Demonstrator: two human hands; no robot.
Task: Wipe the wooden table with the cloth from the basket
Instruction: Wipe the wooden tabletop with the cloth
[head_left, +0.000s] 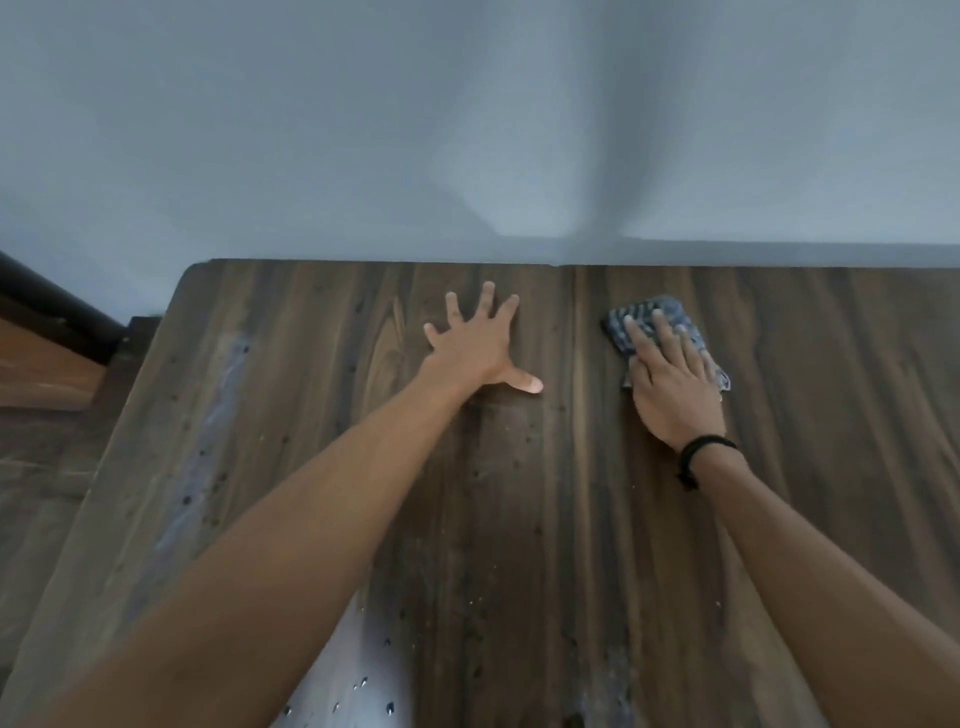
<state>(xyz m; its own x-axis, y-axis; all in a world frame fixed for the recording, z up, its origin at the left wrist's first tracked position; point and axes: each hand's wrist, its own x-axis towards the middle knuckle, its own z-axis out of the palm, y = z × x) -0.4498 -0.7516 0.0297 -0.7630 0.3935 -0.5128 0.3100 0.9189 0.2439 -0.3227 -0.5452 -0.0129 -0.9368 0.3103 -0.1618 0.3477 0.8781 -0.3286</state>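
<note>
A dark wooden table (519, 519) fills most of the view, its far edge against a wall. A grey-blue patterned cloth (644, 319) lies on it at the back right. My right hand (670, 384) presses flat on the cloth, fingers together and pointing toward the wall; a black band circles that wrist. My left hand (480, 348) rests flat on the bare wood at the back centre, fingers spread, holding nothing. The basket is not in view.
A pale grey wall (467, 130) rises directly behind the table. The table's left edge (104, 441) runs diagonally, with wooden floor beyond it. A dark rail (57, 306) and a brown wooden surface stand at the far left. Pale streaks and small specks mark the tabletop.
</note>
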